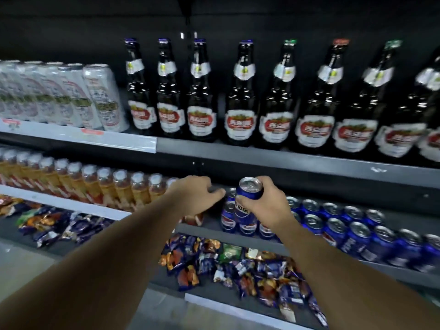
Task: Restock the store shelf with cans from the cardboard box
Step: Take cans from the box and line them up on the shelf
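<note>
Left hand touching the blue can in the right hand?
Apart. Head view: the left hand stops short of the blue can gripped by the right hand; a shelved can shows in the gap.

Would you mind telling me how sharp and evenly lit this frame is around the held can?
Head view: dim overall, glare spots on the dark bottles; head view edges smeared and bent, worst at the white cans; the blue can in the right hand reads fairly sharp.

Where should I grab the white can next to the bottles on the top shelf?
Probably round its upper body, coming from the front: the white can stands upright at the shelf edge, with a second can and a bottle close at its sides; front and top are free.
</note>
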Tool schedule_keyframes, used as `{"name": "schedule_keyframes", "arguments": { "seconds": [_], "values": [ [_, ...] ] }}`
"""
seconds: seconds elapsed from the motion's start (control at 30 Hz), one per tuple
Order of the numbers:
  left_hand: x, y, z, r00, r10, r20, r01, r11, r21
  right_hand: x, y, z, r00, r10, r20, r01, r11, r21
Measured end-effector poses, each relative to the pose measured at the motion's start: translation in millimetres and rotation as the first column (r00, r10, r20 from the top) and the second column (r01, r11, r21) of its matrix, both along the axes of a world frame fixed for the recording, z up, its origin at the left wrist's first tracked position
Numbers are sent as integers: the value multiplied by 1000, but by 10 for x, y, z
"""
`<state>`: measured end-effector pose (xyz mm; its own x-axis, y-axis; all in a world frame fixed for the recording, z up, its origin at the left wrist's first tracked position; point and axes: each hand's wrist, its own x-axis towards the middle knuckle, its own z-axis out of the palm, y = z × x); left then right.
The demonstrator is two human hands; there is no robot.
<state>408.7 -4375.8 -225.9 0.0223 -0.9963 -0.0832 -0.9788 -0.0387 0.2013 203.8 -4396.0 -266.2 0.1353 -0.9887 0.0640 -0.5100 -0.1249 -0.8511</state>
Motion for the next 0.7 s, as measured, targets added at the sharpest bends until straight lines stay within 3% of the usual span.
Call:
{"name": "schedule_keyframes", "arguments": {
  "seconds": [0.17, 0.47, 0.6, 0.7],
  "values": [
    [-917, -316, -334, 997, -72, -21, 73, 997, 40, -931, -244, -126, 994, -107, -19, 107, 994, 13],
    [-2545, -1060, -647, 988, -139, -61, 137, 990, -31, -2689, -838, -275, 962, -257, -96, 260, 965, 29],
    [-3106, -1384, -795, 990, -142, -13, 142, 990, 5, -3355, -1135, -391, 951, -310, 14, 305, 943, 135],
    [-3415, -1601, -968, 988, -153, -9, 151, 982, -117, -3774, -1293, -491, 957, -290, -23, 288, 934, 213]
  ]
}}
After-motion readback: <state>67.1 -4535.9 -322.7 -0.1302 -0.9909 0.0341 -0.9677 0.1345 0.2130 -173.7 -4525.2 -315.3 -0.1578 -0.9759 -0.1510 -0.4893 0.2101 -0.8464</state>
